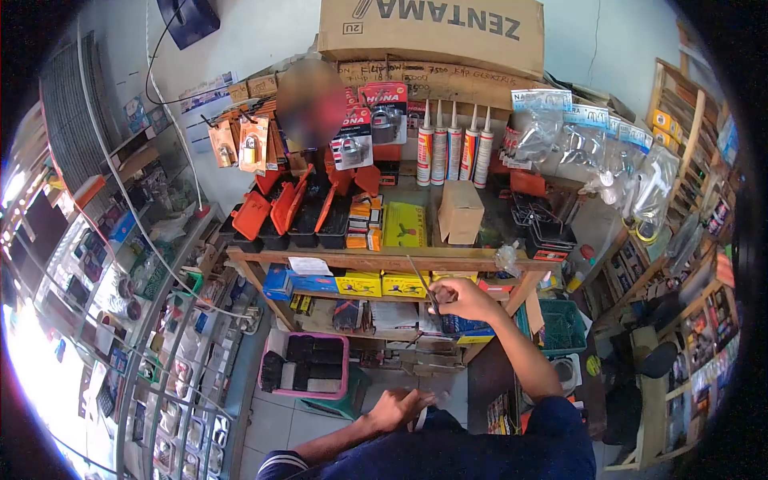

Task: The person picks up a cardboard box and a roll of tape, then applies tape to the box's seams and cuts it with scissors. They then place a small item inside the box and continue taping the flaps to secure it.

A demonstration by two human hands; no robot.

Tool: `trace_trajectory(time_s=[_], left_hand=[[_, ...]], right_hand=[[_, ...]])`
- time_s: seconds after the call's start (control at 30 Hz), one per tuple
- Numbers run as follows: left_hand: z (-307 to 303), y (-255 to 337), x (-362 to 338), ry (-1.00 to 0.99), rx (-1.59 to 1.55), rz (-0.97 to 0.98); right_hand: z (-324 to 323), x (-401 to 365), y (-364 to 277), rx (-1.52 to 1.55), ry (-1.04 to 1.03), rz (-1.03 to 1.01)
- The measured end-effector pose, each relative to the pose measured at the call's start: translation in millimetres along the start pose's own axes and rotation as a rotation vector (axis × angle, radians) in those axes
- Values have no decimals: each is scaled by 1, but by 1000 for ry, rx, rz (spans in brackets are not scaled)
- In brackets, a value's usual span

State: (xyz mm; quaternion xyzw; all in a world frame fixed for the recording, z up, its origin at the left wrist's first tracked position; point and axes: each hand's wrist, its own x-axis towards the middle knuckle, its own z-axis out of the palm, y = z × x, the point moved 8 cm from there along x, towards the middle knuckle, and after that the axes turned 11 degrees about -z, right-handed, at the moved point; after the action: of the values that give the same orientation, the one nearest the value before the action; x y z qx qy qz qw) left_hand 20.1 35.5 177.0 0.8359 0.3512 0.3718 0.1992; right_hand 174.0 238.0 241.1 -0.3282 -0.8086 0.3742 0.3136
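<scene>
My right hand (466,299) is raised before the wooden shelf unit, its fingers closed on a long thin dark object (422,280). That object slants up and to the left past the shelf's front edge, and its kind is not clear. Lower down, close to my body, my left hand (396,409) has its fingers curled and pointing right. A faint blur lies at its fingertips, and whatever may be in them cannot be made out. Behind the right hand sit yellow boxes (405,285) on the shelf below the top.
On the wooden shelf unit (376,258) stand orange-lidded bins (289,206), several sealant tubes (454,148) and a cardboard box (461,212). A pink basket (344,376) with dark packs stands at the lower left. A green basket (563,326) is at the right. Wire racks (172,384) line the left side.
</scene>
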Motion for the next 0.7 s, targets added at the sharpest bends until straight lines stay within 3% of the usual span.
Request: trace_trajectory(time_s=[0.07,0.1,0.27,0.33,0.4,0.47,0.5,0.57,0.63,0.7], left_hand=[[3,-3,7,-91,-140,-174],[10,-5,6,-95,-144,-170],[31,-21,7,-175,-360,-470],[31,-22,12,-184,-409,-487],[29,-25,18,-193,-463,-509],[38,-28,23,-413,-749,-581],[37,-21,22,-661,-870,-647],[52,-30,10,-977,-1180,-702],[44,-35,7,-1074,-1245,-760],[30,-33,10,-1147,-1357,-807]], right_hand=[[0,-16,5,20,33,-122],[-2,-26,-6,58,14,-18],[-3,-65,-18,-57,39,6],[-7,-84,-17,270,221,-118],[-8,-102,-16,210,159,-54],[-11,-117,-27,32,209,-159],[-10,-122,-33,-95,114,-157],[-4,-132,-28,-25,23,-97],[11,-147,-18,26,-139,-8],[21,-146,-40,-51,-268,-64]])
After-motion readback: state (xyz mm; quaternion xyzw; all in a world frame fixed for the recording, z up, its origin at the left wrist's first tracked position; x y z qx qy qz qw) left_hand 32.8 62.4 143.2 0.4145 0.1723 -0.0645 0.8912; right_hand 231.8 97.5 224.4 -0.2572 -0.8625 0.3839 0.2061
